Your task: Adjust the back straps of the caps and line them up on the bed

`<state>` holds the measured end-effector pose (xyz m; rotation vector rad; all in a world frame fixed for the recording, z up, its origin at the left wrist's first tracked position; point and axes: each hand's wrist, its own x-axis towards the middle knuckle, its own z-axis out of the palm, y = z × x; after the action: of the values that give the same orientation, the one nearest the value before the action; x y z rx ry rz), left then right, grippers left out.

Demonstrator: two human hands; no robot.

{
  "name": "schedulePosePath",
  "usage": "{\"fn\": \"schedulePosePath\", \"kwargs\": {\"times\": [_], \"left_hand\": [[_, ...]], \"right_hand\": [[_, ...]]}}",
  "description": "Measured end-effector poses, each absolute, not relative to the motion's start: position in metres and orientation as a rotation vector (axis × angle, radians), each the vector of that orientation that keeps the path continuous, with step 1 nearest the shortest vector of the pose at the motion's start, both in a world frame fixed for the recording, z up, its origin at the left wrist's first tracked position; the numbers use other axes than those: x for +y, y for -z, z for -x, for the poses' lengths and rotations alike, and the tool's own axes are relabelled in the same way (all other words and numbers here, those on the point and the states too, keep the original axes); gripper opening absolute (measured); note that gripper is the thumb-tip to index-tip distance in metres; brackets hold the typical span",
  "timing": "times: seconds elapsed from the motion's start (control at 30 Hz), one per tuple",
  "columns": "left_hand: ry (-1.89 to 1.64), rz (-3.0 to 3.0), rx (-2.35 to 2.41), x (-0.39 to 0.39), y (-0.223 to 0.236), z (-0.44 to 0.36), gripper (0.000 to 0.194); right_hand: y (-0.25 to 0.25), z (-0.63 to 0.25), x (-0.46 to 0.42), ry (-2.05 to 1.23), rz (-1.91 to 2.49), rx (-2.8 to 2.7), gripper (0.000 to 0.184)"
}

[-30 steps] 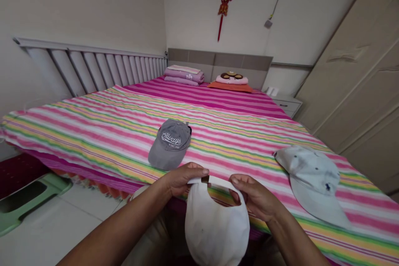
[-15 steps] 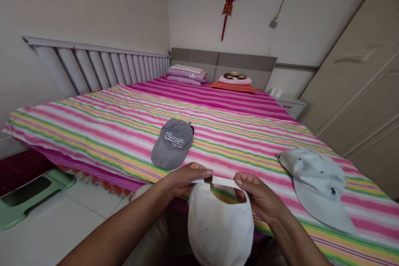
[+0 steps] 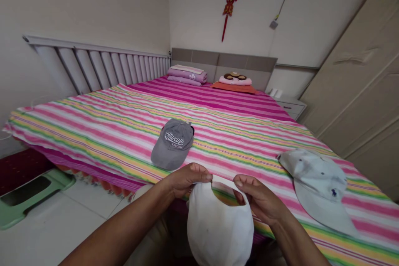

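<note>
A white baseball cap (image 3: 220,228) hangs between my two hands over the near edge of the bed, its back opening turned up. My left hand (image 3: 193,178) pinches the left end of the cap's back strap, its thumb covering the buckle area. On the other side, my right hand (image 3: 257,195) grips the strap's right end between thumb and fingers. Just beyond my left hand lies a grey cap (image 3: 173,143) with white "Always" lettering. To the right of my right hand rests a pale cap (image 3: 318,178) with a small dark logo.
A striped sheet (image 3: 109,120) covers the bed. Folded purple bedding (image 3: 187,75) and a pink and orange pile (image 3: 235,85) lie by the headboard (image 3: 224,60). A green stool (image 3: 37,195) stands on the floor at left, and a nightstand (image 3: 289,106) is at far right.
My left thumb has shifted over the strap's metal buckle, which showed before and is now covered. The strap bows slightly more. The other caps have stayed put.
</note>
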<state>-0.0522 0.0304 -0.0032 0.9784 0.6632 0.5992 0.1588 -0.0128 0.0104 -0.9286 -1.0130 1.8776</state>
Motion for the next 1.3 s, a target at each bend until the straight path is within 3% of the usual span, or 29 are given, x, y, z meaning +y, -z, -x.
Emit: {"fn": "schedulePosePath", "kwargs": {"times": [0.4, 0.67, 0.83, 0.93, 1.13, 1.3], "left_hand": [[-0.700, -0.894, 0.649, 0.033, -0.002, 0.050, 0.025], [-0.722, -0.747, 0.502, 0.033, -0.012, 0.056, 0.024], [-0.708, -0.716, 0.311, 0.035, -0.009, 0.061, 0.036], [-0.731, -0.738, 0.275, 0.034, -0.001, 0.058, 0.030], [-0.931, -0.664, 0.353, 0.033, 0.008, 0.052, 0.015], [-0.787, -0.557, 0.394, 0.040, 0.018, 0.051, 0.021]], "right_hand": [[0.001, -0.172, -0.020, -2.068, 0.825, -0.964, 0.027], [-0.015, -0.167, -0.025, -1.864, 0.650, -0.708, 0.017], [-0.029, -0.168, -0.024, -1.708, 0.685, -0.704, 0.021], [-0.034, -0.169, -0.020, -1.715, 0.718, -0.754, 0.034], [-0.026, -0.168, -0.024, -1.735, 0.707, -0.775, 0.037], [-0.004, -0.168, -0.032, -1.808, 0.703, -0.843, 0.055]]}}
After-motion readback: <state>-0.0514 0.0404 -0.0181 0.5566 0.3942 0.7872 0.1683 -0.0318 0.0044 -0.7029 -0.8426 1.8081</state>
